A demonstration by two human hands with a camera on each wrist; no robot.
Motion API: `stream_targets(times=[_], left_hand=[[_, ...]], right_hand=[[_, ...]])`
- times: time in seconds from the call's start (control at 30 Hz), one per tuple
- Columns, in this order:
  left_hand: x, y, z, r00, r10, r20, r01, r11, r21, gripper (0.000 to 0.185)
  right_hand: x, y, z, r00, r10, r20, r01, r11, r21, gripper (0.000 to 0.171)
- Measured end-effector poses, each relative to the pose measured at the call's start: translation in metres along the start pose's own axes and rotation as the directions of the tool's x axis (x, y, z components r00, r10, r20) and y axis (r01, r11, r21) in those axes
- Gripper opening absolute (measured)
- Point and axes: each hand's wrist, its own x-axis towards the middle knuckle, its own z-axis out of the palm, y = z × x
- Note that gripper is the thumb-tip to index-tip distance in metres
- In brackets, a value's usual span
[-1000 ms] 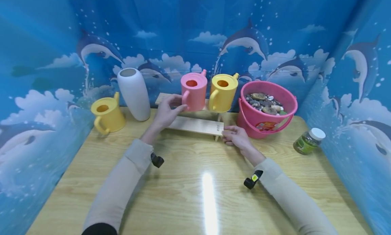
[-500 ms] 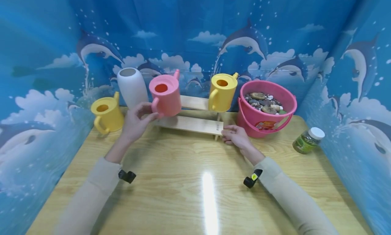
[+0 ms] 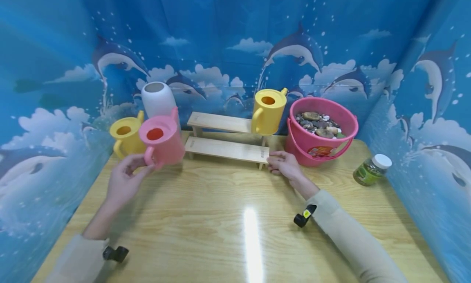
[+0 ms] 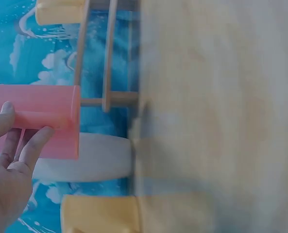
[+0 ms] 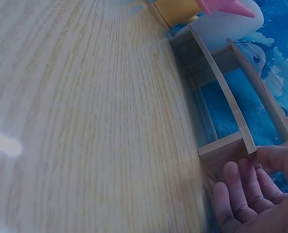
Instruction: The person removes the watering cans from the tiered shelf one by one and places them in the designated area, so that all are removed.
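My left hand grips the handle of a pink watering can. In the left wrist view the can hangs above the table, thumb and fingers round its handle. Behind it are a white vase and a yellow watering can, both partly covered in the head view. My right hand pinches the right end of the lower board of a two-step wooden stand. The right wrist view shows the thumb above that board and fingertips below. A second yellow watering can stands on the upper step's right end.
Right of the stand is a pink bucket filled with stones. A small jar with a white lid stands farther right on the wooden table. A blue dolphin curtain encloses the back and sides.
My left hand has carried the pink watering can off the upper step, leftward and toward me, to in front of the vase. The right hand has stayed at the stand's right end.
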Motion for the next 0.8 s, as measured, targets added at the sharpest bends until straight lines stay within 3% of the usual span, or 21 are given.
stream_targets(times=[0.3,0.6,0.8], left_hand=[[-0.022,-0.028,-0.001,1.000,-0.024,-0.008,0.024,1.000,0.011,0.029],[-0.031,-0.042,0.005,0.979,-0.183,0.086,0.178,0.982,0.071,0.035],[-0.028,-0.045,0.008,0.966,-0.235,0.109,0.225,0.969,0.103,0.039]], right_hand=[[0.000,0.000,0.001,1.000,0.000,-0.002,0.000,1.000,0.000,0.051],[0.000,-0.001,-0.001,1.000,0.004,0.006,-0.004,1.000,-0.002,0.052],[-0.001,-0.001,0.000,1.000,0.012,0.000,-0.012,1.000,-0.004,0.050]])
